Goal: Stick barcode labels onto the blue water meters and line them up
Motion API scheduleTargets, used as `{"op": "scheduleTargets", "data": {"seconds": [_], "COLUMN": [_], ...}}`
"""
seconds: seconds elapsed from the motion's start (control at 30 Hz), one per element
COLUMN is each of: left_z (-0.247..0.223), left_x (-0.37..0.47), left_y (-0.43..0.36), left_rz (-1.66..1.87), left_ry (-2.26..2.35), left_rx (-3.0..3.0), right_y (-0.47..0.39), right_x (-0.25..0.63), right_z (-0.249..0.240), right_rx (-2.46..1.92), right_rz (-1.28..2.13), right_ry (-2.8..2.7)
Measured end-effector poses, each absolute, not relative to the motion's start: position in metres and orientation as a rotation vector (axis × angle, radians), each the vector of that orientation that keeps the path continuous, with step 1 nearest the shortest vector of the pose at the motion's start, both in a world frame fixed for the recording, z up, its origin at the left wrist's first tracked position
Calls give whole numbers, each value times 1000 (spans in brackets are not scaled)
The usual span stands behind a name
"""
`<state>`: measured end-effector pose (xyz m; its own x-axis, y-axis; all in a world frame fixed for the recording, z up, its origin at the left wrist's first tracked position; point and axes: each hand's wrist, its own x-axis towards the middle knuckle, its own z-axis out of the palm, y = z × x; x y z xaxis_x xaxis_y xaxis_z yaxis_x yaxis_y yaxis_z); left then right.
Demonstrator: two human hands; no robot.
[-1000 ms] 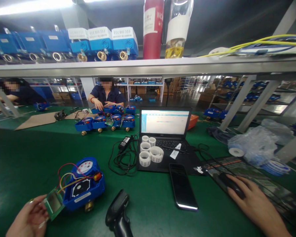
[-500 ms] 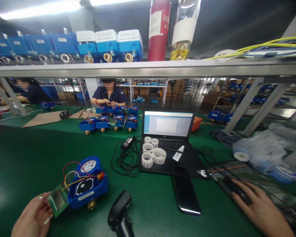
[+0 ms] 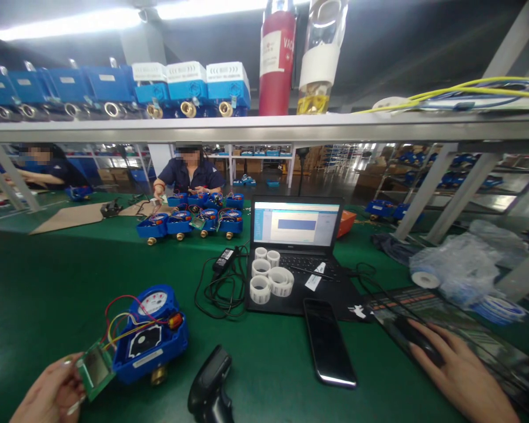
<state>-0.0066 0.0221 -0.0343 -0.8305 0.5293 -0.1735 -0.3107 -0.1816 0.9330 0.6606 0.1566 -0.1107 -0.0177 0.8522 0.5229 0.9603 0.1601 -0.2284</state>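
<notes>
At the lower left, my left hand [image 3: 53, 385] pinches the edge of a green circuit board [image 3: 95, 371] with a display window. Red and yellow wires run from the board to a blue water meter [image 3: 152, 346], whose housing is uncovered and shows a round dial and a brass fitting. My right hand [image 3: 461, 364] lies over a black computer mouse [image 3: 418, 341] on a dark patterned mat [image 3: 390, 302]. Between my hands are a black barcode scanner [image 3: 211, 385] and a dark-screened smartphone [image 3: 330, 343]. Behind them stands an open laptop [image 3: 295, 226] with its screen lit.
Rolls of labels [image 3: 271, 276] sit on the laptop's left side, beside a coiled power adapter [image 3: 224, 261]. Further back are several uncovered blue meters [image 3: 189, 217] and a co-worker [image 3: 189, 170]. A shelf [image 3: 247, 130] crosses above the bench. Clear plastic bags [image 3: 462, 261] lie at right.
A blue block now shows in the laptop's window. The co-worker opposite has reached one hand out toward the bench. My hands keep the same grips while the whole view shifts slightly.
</notes>
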Motion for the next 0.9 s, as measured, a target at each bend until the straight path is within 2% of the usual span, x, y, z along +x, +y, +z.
{"op": "scheduleTargets", "data": {"seconds": [0.9], "left_z": [-14], "left_x": [9], "left_y": [23], "left_rz": [2030], "left_ry": [1561], "left_rx": [167], "right_y": [160], "right_x": [665], "right_z": [-115], "right_rx": [-1698], "right_rz": [-237], "right_ry": [-1895]}}
